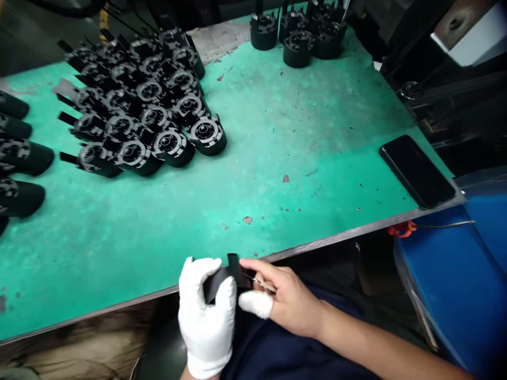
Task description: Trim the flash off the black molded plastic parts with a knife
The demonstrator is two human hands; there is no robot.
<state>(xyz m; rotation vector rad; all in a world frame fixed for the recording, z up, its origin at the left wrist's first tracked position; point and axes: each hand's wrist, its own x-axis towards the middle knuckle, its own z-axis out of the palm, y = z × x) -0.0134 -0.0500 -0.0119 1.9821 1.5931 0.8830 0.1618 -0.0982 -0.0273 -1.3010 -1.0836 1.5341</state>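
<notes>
My left hand [206,311], in a white glove, is closed around a black plastic part [225,274] just below the near edge of the green table [277,137]. My bare right hand [283,298], with a white cot on the thumb, pinches a thin pale-handled tool [262,284] whose tip touches that part. Both hands sit over my lap, close together.
Several black round moulded parts [150,105] lie in rows at the table's back left, more along the left edge [19,158] and at the back [301,34]. A black phone [416,170] lies at the right edge. A blue bin [455,285] stands at the right.
</notes>
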